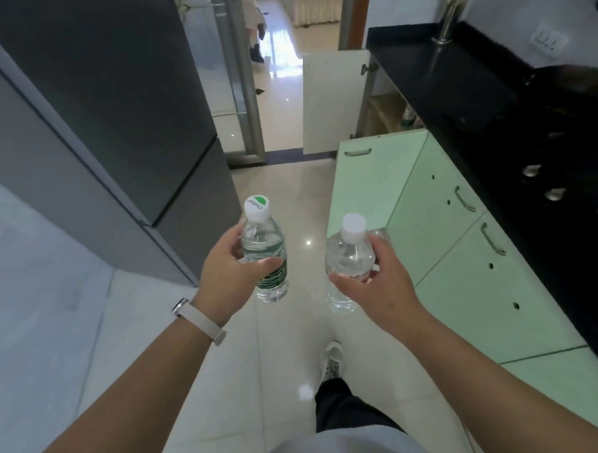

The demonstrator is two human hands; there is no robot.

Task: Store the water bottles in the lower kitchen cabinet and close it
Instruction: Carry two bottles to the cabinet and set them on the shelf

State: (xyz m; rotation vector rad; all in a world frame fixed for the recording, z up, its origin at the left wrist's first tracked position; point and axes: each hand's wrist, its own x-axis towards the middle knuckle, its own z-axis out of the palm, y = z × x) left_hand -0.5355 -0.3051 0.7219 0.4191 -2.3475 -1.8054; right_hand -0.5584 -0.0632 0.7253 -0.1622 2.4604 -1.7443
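Kitchen aisle, seen looking down from head height, with pale floor tiles running up the middle of the frame. At centre, two hands each hold a small capped water bottle upright, the bottles near each other but apart. The left hand, with a watch on its wrist, has fingers and thumb wrapped round the green-labelled bottle. The right hand grips the clear bottle round its upper body.

A dark fridge fills the upper left. Pale green cabinet fronts run along the right edge under a black counter. In the upper middle right, well beyond the bottles, a white cabinet door stands swung out across the aisle. Beside it is the open cabinet interior; some items sit inside, too small to identify.

The step in hand appears to be carrying both bottles to that opening. To do it well, the person would likely approach on the near side of the open door and crouch low. Each bottle should go in upright on bare shelf, one at a time, with the grip kept firm until it stands. A hand would then be free for the door.
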